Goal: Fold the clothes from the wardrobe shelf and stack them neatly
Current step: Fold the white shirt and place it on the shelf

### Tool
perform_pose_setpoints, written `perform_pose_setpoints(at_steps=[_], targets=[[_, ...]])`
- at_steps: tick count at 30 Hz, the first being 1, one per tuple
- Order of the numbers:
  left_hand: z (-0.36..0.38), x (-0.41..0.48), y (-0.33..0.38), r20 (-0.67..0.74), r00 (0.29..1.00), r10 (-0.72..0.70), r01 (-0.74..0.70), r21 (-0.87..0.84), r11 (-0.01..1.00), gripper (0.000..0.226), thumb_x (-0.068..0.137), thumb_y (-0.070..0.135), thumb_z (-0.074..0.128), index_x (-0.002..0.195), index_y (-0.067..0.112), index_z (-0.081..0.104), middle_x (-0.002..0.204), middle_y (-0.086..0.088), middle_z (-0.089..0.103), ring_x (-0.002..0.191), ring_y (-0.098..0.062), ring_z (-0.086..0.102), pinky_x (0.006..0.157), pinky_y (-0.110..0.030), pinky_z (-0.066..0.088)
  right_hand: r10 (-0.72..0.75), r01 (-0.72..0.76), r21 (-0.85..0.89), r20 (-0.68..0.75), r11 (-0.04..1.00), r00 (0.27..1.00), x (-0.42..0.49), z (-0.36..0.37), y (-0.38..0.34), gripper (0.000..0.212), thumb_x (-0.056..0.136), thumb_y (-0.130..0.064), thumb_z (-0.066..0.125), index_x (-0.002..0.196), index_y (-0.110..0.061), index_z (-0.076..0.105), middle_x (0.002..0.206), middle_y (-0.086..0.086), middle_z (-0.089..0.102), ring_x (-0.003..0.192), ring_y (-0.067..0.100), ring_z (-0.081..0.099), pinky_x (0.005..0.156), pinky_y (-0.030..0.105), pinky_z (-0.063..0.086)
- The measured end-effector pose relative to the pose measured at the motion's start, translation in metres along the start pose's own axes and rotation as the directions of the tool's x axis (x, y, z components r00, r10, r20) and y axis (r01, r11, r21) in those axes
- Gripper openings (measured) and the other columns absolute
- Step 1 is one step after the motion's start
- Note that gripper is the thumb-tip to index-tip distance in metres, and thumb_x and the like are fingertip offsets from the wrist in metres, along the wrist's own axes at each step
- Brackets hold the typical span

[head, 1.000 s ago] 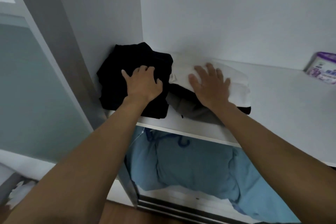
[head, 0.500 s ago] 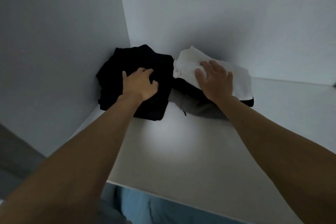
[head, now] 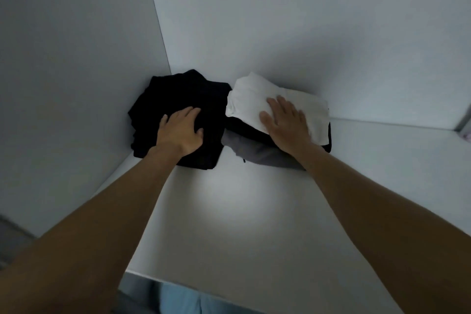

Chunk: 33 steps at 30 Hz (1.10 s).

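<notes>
The shelf [head: 254, 211] is smooth white board with a faint sheen, the wall panels [head: 76, 58] smooth and matt, and the black clothes [head: 183, 94] in its back left corner, the white garment [head: 254, 94] and the grey garment [head: 254, 153] are soft matt cloth.

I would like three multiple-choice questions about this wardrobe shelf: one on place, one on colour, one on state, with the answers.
1. Where on the shelf lies the black pile?
A. back left corner
B. front edge
C. right end
2. Which colour has the garment under the right hand?
A. red
B. white
C. blue
3. How is the right hand?
A. fist
B. lifting cloth
C. flat, fingers straight
Answers: 1 A, it sits far back beside the left wall; 2 B, it is plainly white; 3 C, palm rests on it.
</notes>
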<state>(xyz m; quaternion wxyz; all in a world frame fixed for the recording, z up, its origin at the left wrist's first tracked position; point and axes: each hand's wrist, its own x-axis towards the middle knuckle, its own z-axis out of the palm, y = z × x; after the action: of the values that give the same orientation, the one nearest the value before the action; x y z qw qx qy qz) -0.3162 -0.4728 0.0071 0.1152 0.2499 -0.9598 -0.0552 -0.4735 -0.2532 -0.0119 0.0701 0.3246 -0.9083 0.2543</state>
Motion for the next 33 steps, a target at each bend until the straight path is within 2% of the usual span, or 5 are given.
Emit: perform_pose_setpoints(at_steps=[7,13,20,25,33], targets=[[-0.034,-0.094,0.003,0.103,0.992,0.07,-0.063,-0.076,0.995,0.056,0.095,0.031,0.053,0.148,0.02,0.039,0.143,-0.005,0.052,0.128,-0.027,0.051,0.096,-0.039,0.047,0.056,-0.102,0.217,0.207,0.971,0.977,-0.081,-0.036,-0.017,0.06,0.101,-0.047,0.048,0.152,-0.018,0.035,0.16,0.005,0.031,0.145,0.023,0.031,0.112,0.033,0.027],[-0.054,-0.228,-0.027,0.027,0.983,0.183,-0.181,-0.048,0.982,0.048,0.097,0.032,0.048,0.145,0.025,0.043,0.143,-0.001,0.052,0.123,-0.025,0.053,0.087,-0.038,0.042,0.181,-0.247,0.609,0.17,0.754,0.969,-0.149,-0.036,-0.103,0.031,0.098,-0.032,0.055,0.103,-0.004,0.067,0.094,0.02,0.058,0.078,0.015,0.052,0.064,0.028,0.037],[-0.107,-0.336,-0.098,-0.235,0.962,0.141,-0.16,-0.063,0.985,0.032,0.094,0.027,0.05,0.125,0.026,0.059,0.116,0.006,0.07,0.1,-0.023,0.068,0.08,-0.038,0.053,0.012,-0.182,0.78,0.219,0.599,0.976,-0.203,-0.012,-0.244,0.019,0.099,-0.031,0.052,0.099,-0.025,0.07,0.105,-0.004,0.073,0.108,0.013,0.065,0.096,0.036,0.05],[-0.14,-0.35,-0.141,-0.32,0.942,-0.105,0.09,-0.062,0.994,0.022,0.092,0.043,0.053,0.094,0.025,0.066,0.091,-0.002,0.073,0.087,-0.033,0.067,0.075,-0.038,0.052,-0.089,-0.204,0.836,0.287,0.509,0.954,-0.216,-0.018,-0.329,0.031,0.102,-0.035,0.046,0.109,-0.015,0.069,0.111,0.002,0.072,0.109,0.015,0.066,0.099,0.039,0.048],[-0.14,-0.336,-0.133,-0.258,0.965,-0.047,0.033,-0.058,0.998,0.028,0.098,0.032,0.048,0.09,0.014,0.068,0.095,-0.012,0.069,0.088,-0.036,0.065,0.065,-0.034,0.041,-0.068,-0.317,0.871,0.367,0.376,0.928,-0.211,-0.004,-0.41,0.055,0.098,-0.053,0.046,0.129,-0.011,0.062,0.127,0.008,0.067,0.114,0.025,0.062,0.093,0.04,0.051]])
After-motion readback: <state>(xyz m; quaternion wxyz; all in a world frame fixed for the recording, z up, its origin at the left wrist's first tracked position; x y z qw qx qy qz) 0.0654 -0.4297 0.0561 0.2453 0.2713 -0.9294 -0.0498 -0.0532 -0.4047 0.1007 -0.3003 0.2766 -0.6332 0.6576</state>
